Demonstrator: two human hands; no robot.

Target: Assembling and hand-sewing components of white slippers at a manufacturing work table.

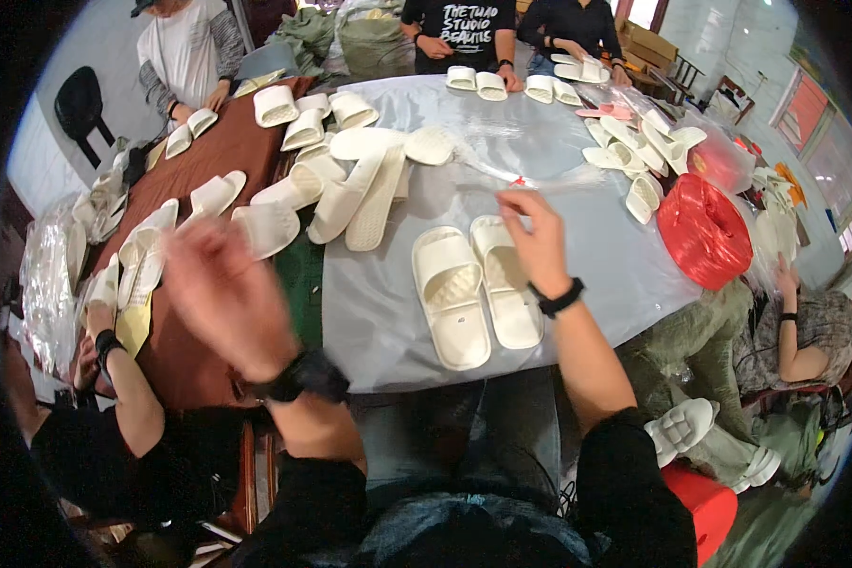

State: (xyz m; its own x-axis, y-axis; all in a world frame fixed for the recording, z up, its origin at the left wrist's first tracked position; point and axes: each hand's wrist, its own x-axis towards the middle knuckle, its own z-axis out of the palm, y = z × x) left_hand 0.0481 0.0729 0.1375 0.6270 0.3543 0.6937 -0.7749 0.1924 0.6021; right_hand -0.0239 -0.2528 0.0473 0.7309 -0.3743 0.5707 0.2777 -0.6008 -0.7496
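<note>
A pair of cream slippers (451,301) lies side by side in front of me on the grey table cover (379,317), toes pointing away. Over the strap of the right-hand slipper (518,317) is my right hand (540,237), its fingers bent in and brought together at the tips; whatever they may hold is too small to make out. My left hand (227,293) is raised above the brown cloth at the left, smeared by motion, so its fingers are unclear. Just beyond its fingertips lies another cream slipper (267,230). Both my wrists carry black bands.
Loose cream slippers (355,194) pile up left of centre. A clear plastic strand with a red bit (518,181) lies beyond my right hand. At the right stand a red twine roll (705,230) and more slippers (644,197). Co-workers' hands (435,47) surround the table; one arm (133,388) works close on my left.
</note>
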